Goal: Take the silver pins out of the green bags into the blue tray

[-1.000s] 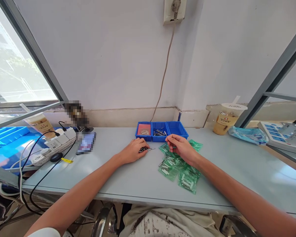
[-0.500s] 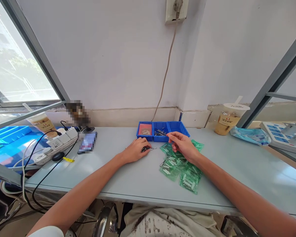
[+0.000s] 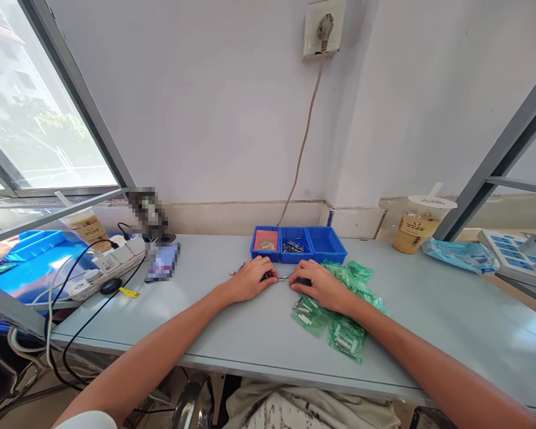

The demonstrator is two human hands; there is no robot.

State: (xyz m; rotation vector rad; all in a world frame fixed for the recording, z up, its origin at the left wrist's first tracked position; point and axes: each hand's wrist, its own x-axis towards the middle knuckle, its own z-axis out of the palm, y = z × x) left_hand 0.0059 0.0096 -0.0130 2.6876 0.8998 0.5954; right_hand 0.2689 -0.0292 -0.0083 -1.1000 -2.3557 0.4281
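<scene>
My left hand (image 3: 252, 279) rests on the table with its fingers curled over several small metal screws (image 3: 282, 278). One screw sticks out past the fingertips, and others show at the back of that hand. Opposite it, my right hand (image 3: 318, 285) lies low on the table with bent fingers pointing at the left hand. Whatever its fingertips hold is hidden. Green plastic packets (image 3: 346, 338) with small metal and white parts lie under and around the right hand. Behind both hands stands a blue three-part tray (image 3: 326, 255); its middle section holds loose screws (image 3: 293, 245).
A red packet (image 3: 267, 238) lies in the tray's left section. At left are a phone (image 3: 162, 262), a power strip (image 3: 111, 262) with cables and a drink cup (image 3: 87, 227). Another cup (image 3: 415, 223) and a blue packet (image 3: 460, 255) stand at right.
My right hand has come down from the tray's front edge to the table, close to my left hand. My left hand stays over the screws. The view has shifted slightly.
</scene>
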